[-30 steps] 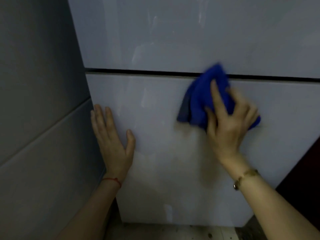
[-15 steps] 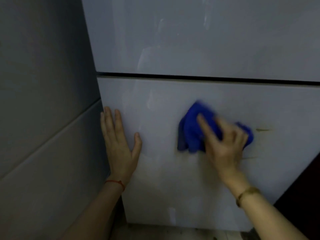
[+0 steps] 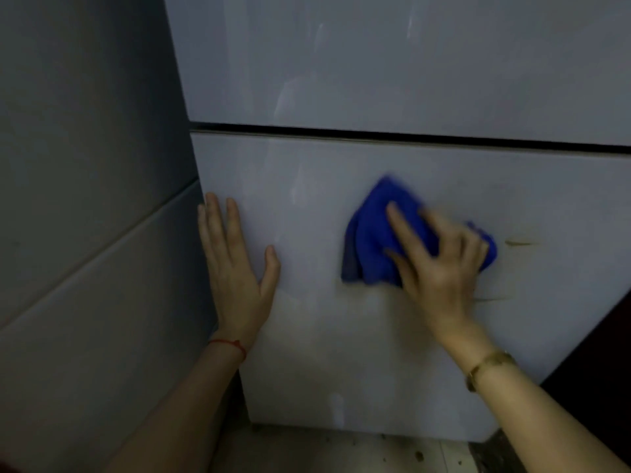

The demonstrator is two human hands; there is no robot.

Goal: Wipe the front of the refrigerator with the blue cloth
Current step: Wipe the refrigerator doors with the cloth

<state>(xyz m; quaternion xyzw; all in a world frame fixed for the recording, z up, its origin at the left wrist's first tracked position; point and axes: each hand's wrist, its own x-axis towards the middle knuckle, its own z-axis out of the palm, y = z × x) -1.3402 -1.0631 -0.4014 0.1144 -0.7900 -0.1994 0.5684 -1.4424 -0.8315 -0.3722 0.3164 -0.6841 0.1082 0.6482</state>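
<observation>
Right hand (image 3: 440, 264) is spread flat over the blue cloth (image 3: 372, 240), fingers fanned and pressing it against the lower door of the refrigerator (image 3: 341, 353). A second ago that cloth was up at the dark seam (image 3: 409, 136) between the doors; now it has dropped to mid-panel and sits blurred, so the stroke looks live. Left hand (image 3: 235, 274) lies open, palm flat on the door near its left edge, holding nothing, in the same spot as before. Just right of the cloth, thin brownish streaks (image 3: 519, 243) show on the panel. My read: the upper strip is covered, those streaks and the lower panel are still to do.
</observation>
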